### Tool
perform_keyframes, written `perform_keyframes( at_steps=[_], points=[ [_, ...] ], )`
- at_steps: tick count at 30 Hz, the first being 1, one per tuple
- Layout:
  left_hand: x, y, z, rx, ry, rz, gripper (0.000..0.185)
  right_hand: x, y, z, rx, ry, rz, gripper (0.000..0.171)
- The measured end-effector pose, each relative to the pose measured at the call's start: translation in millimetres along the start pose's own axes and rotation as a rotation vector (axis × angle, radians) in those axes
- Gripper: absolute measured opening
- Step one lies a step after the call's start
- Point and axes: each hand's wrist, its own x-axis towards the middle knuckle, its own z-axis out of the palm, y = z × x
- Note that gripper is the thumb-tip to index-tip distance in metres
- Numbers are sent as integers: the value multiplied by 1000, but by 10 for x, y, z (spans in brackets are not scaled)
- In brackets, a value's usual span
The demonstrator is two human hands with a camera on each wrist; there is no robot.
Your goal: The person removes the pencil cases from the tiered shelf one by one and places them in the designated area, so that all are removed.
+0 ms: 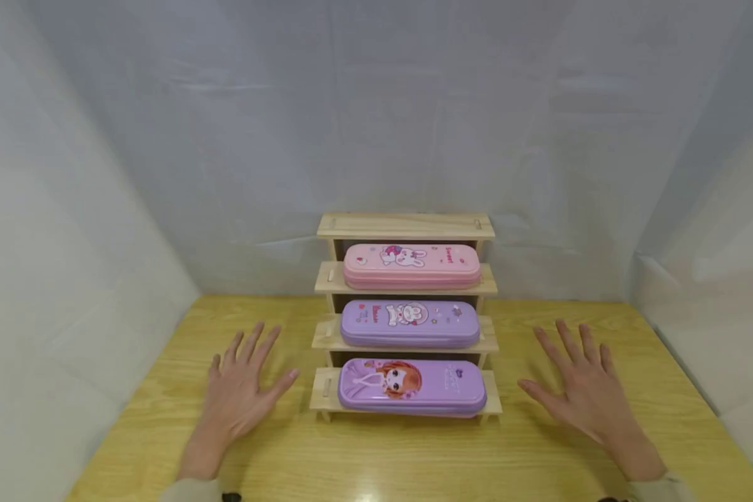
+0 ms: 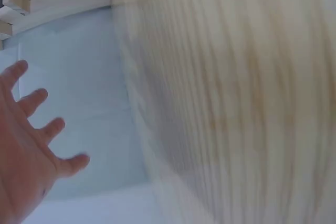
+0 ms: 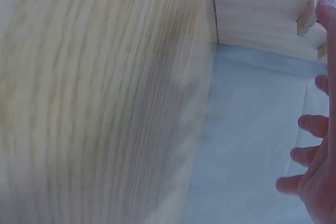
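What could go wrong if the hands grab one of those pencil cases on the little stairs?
The purple case with the girl sticks out past the front of the lowest step, so a bump from either hand might tip it onto the table. The wooden rack looks light and narrow; pulling the pink case from high up could rock it and shake the middle purple case loose. Left hand and right hand lie open beside it.

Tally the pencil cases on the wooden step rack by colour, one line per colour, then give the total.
Pink pencil case: 1, on the second step from the top of the rack.
Purple pencil cases: 2, one with a bunny on the third step, one with a girl on the bottom step.
Total: 3 pencil cases.
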Motion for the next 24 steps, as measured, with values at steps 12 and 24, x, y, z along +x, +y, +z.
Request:
perform_keyframes(
  at_steps=[12, 24],
  points=[
    [157, 211, 161, -501, 67, 42, 64, 58, -173, 74, 238, 129, -122, 89],
    [441, 334, 271, -813, 12, 4, 50, 121, -359, 113, 531, 235, -269, 79]
  ],
)
